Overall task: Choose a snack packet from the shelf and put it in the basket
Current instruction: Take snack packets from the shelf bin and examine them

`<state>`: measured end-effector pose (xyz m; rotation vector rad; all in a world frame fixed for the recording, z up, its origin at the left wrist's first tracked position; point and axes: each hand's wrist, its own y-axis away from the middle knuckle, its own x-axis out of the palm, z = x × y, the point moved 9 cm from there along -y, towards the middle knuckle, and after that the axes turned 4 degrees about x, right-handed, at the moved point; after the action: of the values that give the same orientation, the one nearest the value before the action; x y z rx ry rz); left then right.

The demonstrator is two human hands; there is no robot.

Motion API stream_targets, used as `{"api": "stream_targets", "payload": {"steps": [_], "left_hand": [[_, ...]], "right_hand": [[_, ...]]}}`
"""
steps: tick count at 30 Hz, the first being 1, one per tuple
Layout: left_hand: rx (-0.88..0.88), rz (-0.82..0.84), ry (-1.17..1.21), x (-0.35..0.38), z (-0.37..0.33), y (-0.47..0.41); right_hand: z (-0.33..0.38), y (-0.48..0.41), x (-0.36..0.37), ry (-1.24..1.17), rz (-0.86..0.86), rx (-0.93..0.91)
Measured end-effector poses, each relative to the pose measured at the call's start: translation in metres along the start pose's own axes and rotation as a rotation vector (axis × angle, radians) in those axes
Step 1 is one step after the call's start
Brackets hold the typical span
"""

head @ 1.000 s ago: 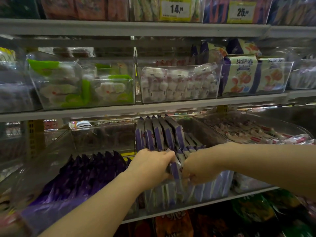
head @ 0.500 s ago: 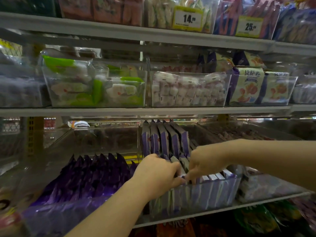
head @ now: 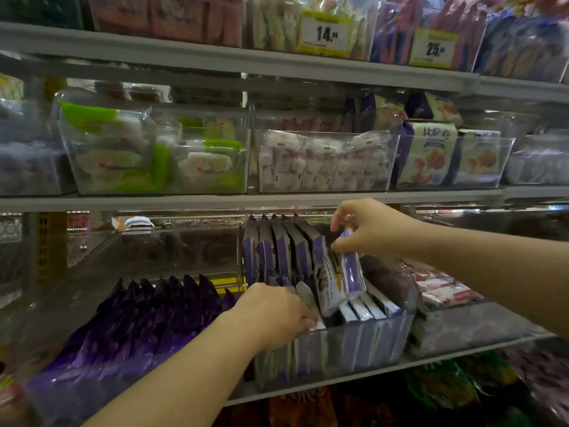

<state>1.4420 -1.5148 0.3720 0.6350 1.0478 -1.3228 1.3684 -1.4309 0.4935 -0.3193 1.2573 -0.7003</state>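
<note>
Now the right hand [head: 366, 232] pinched one packet [head: 338, 282] by its top, raised half clear of the bin [head: 354, 343] where both hands had just rummaged; the left hand [head: 274, 315] lay curled among the row [head: 371, 306], grip unclear. Choice made; basket unseen.

Dim, flat store light with a purple-blue cast and no hard shadows; the space under each shelf [head: 246, 201] goes dark and the bottom row is nearly black. Soft glare streaks sit on the clear bins [head: 323, 180], and the price tags [head: 324, 33] are readable but soft. The whole frame is slightly motion-blurred, worst at the left and right edges, and wide-angle distortion bends the shelf lines and smears the corners.
</note>
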Motion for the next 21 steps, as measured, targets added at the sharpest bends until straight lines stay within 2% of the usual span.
{"api": "stream_targets", "payload": {"steps": [3, 5, 8, 10, 12, 14, 17, 19, 21], "left_hand": [[-0.084, 0.055, 0.116, 0.001, -0.002, 0.003], [-0.112, -0.049, 0.137, -0.009, -0.004, 0.009], [-0.204, -0.411, 0.269, -0.032, -0.004, 0.033], [-0.329, -0.681, 0.546, -0.039, 0.004, 0.062], [-0.435, -0.852, 0.907, -0.027, 0.009, 0.090], [-0.519, -0.844, 1.302, 0.001, 0.002, 0.108], [-0.566, -0.616, 1.735, 0.050, -0.034, 0.131], [-0.585, -0.573, 1.824, 0.077, -0.053, 0.150], [-0.653, -0.625, 1.823, 0.102, -0.063, 0.170]], "right_hand": [[0.003, 0.018, -0.014, -0.042, -0.022, -0.017], [0.007, 0.035, -0.026, -0.067, -0.109, -0.049], [0.007, 0.070, -0.040, -0.182, -0.293, -0.083], [0.003, 0.097, -0.037, -0.343, -0.371, -0.099], [-0.004, 0.126, -0.023, -0.556, -0.399, -0.100], [-0.009, 0.154, 0.002, -0.749, -0.373, -0.085], [-0.021, 0.192, 0.058, -1.089, -0.245, 0.049], [-0.031, 0.214, 0.100, -1.264, -0.161, 0.215], [-0.037, 0.233, 0.144, -1.390, -0.039, 0.404]]}}
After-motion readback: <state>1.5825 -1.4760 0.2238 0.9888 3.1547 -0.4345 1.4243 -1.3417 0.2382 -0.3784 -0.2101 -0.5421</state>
